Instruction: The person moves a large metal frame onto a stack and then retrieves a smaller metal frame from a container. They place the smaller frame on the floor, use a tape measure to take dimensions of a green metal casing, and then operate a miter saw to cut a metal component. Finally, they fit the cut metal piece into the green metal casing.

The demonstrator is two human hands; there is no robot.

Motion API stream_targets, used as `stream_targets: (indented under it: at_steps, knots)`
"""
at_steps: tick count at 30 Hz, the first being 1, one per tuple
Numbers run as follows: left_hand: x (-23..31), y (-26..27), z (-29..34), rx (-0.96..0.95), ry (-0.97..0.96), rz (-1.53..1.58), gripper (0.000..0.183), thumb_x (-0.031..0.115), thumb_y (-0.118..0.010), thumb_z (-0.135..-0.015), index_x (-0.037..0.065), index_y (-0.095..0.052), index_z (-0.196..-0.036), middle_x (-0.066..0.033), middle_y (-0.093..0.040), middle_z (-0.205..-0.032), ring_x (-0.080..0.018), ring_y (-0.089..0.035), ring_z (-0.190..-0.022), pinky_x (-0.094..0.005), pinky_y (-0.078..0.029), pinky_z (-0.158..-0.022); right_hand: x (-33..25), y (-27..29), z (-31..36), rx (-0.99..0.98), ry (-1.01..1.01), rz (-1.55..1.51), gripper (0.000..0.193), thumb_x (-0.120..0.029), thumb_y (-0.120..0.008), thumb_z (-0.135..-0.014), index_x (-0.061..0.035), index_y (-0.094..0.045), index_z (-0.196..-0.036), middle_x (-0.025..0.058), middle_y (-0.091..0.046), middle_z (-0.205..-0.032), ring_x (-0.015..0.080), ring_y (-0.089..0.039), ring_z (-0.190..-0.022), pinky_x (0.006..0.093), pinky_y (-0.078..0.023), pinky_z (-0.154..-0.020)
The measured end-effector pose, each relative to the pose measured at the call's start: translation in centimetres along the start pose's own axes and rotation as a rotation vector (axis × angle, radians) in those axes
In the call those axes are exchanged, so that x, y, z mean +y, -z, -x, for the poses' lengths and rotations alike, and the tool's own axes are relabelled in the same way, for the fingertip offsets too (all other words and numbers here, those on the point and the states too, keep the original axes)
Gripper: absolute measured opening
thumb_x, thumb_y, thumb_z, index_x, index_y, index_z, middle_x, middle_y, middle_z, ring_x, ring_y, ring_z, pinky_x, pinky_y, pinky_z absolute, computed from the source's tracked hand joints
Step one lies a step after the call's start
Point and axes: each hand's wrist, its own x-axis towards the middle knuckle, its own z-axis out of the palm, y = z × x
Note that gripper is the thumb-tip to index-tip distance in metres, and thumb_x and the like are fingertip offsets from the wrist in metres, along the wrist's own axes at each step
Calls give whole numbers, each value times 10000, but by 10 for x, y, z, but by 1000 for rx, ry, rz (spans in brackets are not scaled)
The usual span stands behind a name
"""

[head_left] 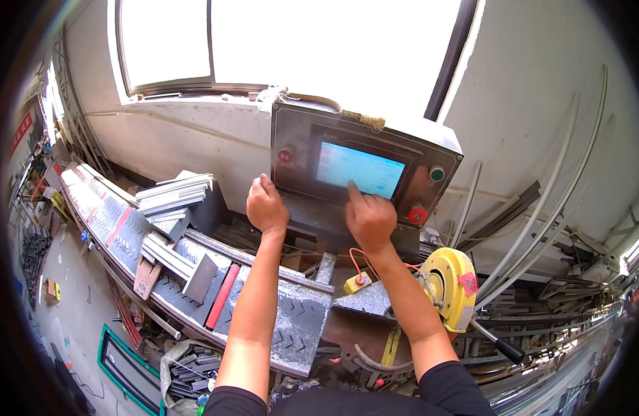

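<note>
A grey metal control box [302, 166] stands in front of me below the window, with a lit blue touchscreen [361, 166] in its face. My right hand [372, 220] reaches to the screen's lower edge. Its index finger is stretched out onto the screen, and the other fingers are curled with nothing seen in them. Beside the box's lower left corner, my left hand [267, 210] is closed with the thumb up. Whatever its fingers may hold is hidden. A red button [417, 214] and a green button [436, 172] sit on the box's right side.
Below my arms runs a long grey machine bed [292, 326] with a red strip [223, 296]. Pale profiles [174, 194] are stacked on its left part. A yellow round saw guard [450, 288] and a black-gripped lever [503, 347] stand at right. Long metal bars lean against the right wall.
</note>
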Motion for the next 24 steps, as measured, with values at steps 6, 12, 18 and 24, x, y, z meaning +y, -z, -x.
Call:
stream_targets:
  at_steps: [6, 12, 18, 24]
  knots:
    - [-1, 1, 0, -10, 3, -6, 462, 369, -334, -1021, 8, -615, -961, -207, -656, -920, -411, -607, -876, -496, -473, -760, -4, -1, -6, -61, 5, -30, 523, -79, -641, -727, -72, -620, -1250, 33, -492, -557, 205, -497, -505, 338, -435, -507]
    - [0, 0, 1, -15, -4, 10, 449, 356, -339, -1020, 3, -611, -964, -208, -655, -915, -411, -606, -874, -498, -470, -759, -5, -4, -5, -102, -58, 5, 598, -85, -633, -744, -86, -557, -1338, 34, -488, -546, 204, -489, -484, 345, -434, -489]
    - [0, 1, 0, -1, -4, 2, 438, 343, -343, -1020, 1, -611, -962, -208, -655, -921, -410, -607, -873, -496, -470, -760, -9, -2, -6, -158, -93, 42, 627, -62, -620, -726, -96, -542, -1348, 64, -523, -550, 233, -524, -488, 362, -450, -503]
    - [-1, 1, 0, -5, -2, 11, 488, 400, -326, -1018, 8, -614, -989, -226, -649, -936, -432, -604, -879, -501, -468, -737, -6, -1, -5, -126, -50, 22, 593, -83, -639, -724, -93, -574, -1313, 50, -512, -552, 221, -513, -487, 352, -434, -490]
